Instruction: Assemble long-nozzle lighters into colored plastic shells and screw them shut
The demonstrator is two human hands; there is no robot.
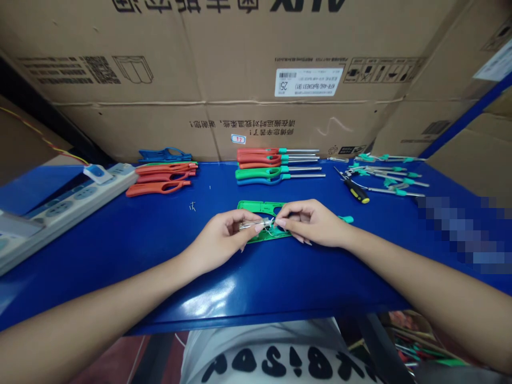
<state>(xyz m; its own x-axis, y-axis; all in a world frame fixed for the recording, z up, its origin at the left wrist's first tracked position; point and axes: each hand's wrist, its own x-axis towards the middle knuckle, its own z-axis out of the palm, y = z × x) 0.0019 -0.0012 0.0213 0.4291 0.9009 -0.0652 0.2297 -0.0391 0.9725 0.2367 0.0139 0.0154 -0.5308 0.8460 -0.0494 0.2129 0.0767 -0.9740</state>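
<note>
Between the thumb and fingers of my left hand (226, 234) is a clear fuel tank (248, 225) of a lighter, lying nearly level. My right hand (314, 221) pinches a thin white wire (276, 232) close to the tank's end. Whether those fingertips also hold a small part I cannot tell. Beneath both hands lie the halves of a green lighter shell (256, 206), apart from each other and partly covered by my fingers. A teal tip (346, 218) shows past my right wrist.
Assembled lighters (260, 175) lie at the back middle, with red and blue shells (164, 186) to their left. Loose screws (192, 206) are nearby. A screwdriver (356, 190) and metal-tube parts (396, 178) lie right. A power strip (68, 205) runs along the left; cardboard (160, 117) stands behind.
</note>
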